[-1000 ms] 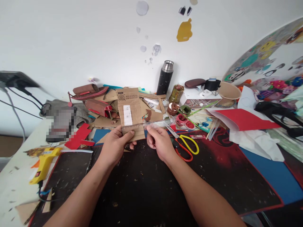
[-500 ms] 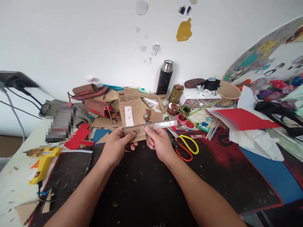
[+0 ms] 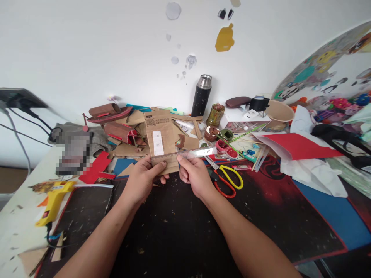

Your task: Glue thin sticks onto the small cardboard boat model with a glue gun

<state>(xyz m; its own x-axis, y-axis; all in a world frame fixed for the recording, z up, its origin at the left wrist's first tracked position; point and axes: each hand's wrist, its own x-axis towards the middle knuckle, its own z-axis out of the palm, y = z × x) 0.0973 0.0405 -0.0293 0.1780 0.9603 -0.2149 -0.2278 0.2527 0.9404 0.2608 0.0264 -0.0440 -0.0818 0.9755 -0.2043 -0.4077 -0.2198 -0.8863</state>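
Observation:
A brown cardboard piece (image 3: 164, 133) with a white label and dark print is held up above the black mat. A clear ruler (image 3: 199, 151) lies across its lower part and sticks out to the right. My left hand (image 3: 145, 173) grips the cardboard's lower left edge, its thumb pressing on the front by the ruler. My right hand (image 3: 193, 172) pinches the ruler at the cardboard's right edge, fingers curled behind. Scissors (image 3: 228, 179) with yellow and red handles lie just right of my right hand.
A yellow glue gun (image 3: 55, 202) lies at the left. Cardboard scraps, brown-red models (image 3: 108, 114), a black flask (image 3: 202, 94) and paint pots (image 3: 222, 146) line the back. Red paper (image 3: 298, 146) lies at the right.

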